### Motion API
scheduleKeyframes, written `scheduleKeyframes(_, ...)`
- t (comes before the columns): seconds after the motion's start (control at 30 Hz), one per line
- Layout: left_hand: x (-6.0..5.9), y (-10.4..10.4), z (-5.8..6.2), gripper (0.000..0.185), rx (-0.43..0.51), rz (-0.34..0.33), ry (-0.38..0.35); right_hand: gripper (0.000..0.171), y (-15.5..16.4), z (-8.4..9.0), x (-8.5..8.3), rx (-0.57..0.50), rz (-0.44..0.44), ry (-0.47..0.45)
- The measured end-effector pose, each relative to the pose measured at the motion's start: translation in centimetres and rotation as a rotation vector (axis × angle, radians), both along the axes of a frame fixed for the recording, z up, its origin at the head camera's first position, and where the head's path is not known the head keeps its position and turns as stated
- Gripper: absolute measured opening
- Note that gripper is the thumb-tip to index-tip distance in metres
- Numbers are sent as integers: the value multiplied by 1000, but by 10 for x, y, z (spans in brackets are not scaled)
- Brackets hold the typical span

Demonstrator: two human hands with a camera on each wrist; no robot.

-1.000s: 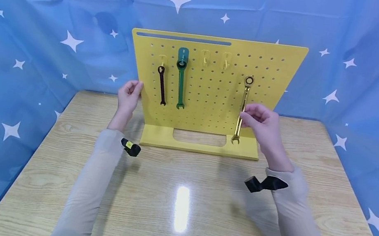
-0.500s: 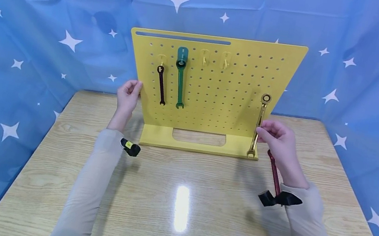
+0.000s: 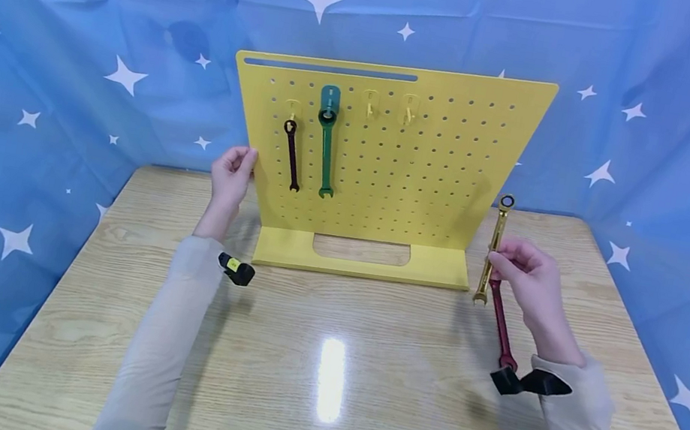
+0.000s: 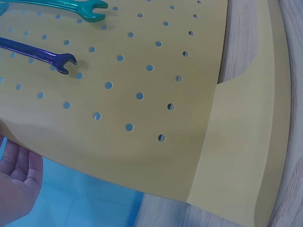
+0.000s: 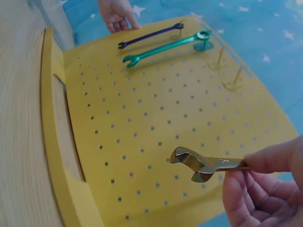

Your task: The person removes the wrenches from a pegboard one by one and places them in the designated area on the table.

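Note:
A yellow pegboard [image 3: 379, 175] stands upright on its foot at the back of the table. My left hand [image 3: 231, 177] grips its left edge, thumb in front and fingers partly hidden behind. To the right of the board, my right hand [image 3: 529, 280] pinches a gold combination wrench [image 3: 498, 229] by its shaft, ring end up and open end down. The right wrist view shows the wrench's open jaw [image 5: 194, 165] sticking out past the thumb. Behind and below that hand lies a dark red wrench [image 3: 501, 325] on the table, partly covered by the hand and wrist camera.
A small dark purple wrench [image 3: 292, 157] and a larger green wrench [image 3: 327, 151] hang from hooks at the board's left. Two bare yellow hooks, a left one [image 3: 370, 107] and a right one [image 3: 408, 113], follow to their right. A blue star-patterned cloth [image 3: 671, 110] surrounds the wooden table [image 3: 264, 369].
My right hand has carried the gold wrench right and down, from in front of the pegboard to beyond its right edge, uncovering the red wrench. My left hand has stayed at the board's edge.

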State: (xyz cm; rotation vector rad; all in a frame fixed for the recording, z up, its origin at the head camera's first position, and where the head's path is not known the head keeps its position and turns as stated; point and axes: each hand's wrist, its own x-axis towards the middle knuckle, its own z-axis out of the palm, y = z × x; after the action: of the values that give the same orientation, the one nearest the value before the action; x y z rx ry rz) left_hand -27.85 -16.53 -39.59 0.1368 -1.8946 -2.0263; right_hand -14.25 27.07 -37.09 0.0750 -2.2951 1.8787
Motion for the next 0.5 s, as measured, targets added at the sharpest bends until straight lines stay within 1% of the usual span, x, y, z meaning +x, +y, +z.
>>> scheduleKeyframes(0.1,0,0,0,15,1,1,5,9,9,-5,3,30,-15,-16)
scheduleKeyframes(0.3,-1,0,-1,14,0,5,19,10,24,-14,9,32,-39,-30)
scheduleKeyframes(0.4,-1,-1,-1,13,16,-2,18,10,31,-18,12,42,-52,-61)
scheduleKeyframes(0.5,-1,-1,-1,13,20,-8,17,8,38,-21,16,80,-64,-92)
